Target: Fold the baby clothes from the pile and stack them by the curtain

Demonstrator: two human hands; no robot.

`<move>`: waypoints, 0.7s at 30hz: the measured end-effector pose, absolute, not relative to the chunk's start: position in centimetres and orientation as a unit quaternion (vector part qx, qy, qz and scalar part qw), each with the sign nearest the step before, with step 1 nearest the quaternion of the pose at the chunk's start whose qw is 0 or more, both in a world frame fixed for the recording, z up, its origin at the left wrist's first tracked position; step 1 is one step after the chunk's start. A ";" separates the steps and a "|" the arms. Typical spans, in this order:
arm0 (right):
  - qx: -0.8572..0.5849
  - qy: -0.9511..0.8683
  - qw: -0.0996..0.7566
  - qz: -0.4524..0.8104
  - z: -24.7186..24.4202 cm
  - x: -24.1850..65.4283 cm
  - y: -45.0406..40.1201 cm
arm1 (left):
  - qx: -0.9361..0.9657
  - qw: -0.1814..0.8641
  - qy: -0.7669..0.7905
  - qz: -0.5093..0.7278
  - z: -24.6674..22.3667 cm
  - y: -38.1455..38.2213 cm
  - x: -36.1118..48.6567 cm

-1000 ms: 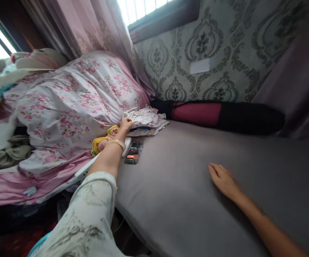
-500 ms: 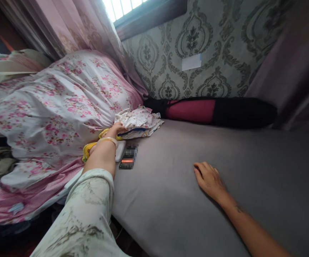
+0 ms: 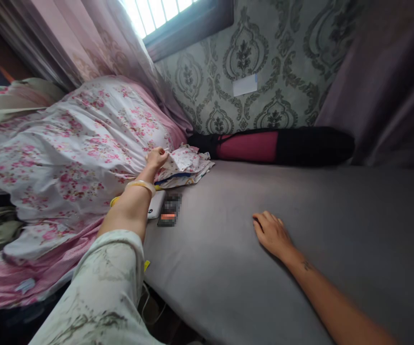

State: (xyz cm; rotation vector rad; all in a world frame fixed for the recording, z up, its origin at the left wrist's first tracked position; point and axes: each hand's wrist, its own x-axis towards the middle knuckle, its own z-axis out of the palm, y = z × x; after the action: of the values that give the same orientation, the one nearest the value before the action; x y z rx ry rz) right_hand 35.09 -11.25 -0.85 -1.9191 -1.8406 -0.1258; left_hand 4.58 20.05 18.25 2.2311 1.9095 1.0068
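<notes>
My left hand (image 3: 156, 157) is closed in a pinch on the edge of a thin white patterned cloth (image 3: 181, 160), lifting its near left corner. That cloth tops a small folded pile with a blue-edged layer (image 3: 176, 178) below it. What kind of garment it is, I cannot make out. My right hand (image 3: 272, 234) rests palm down on the grey-covered surface (image 3: 221, 249), fingers slightly bent and thumb apart, holding nothing. Beneath my left forearm lie a white device (image 3: 157, 205) and, beside it, a dark phone-like object (image 3: 170, 211) whose face is blurred out.
Floral bedding (image 3: 95, 139) is heaped on the left. A long black and maroon bag (image 3: 250, 146) lies along the patterned wall. Some yellow material (image 3: 114, 201) shows behind my left arm. Cables (image 3: 152, 311) hang below the surface's front edge.
My left hand has risen slightly, pulling the cloth's corner up from the pile. My right hand stays on the surface. The view has shifted a little.
</notes>
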 end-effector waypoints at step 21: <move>-0.649 -0.330 0.571 0.379 1.9 37.5 -11.1 | 0.624 0.543 0.280 0.487 22.9 4.2 26.8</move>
State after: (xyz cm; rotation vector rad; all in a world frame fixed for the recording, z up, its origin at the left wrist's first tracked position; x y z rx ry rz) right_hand 37.48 -11.12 1.94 -1.5231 -0.7731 0.8903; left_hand 26.80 4.17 22.89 1.4807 0.6655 1.1573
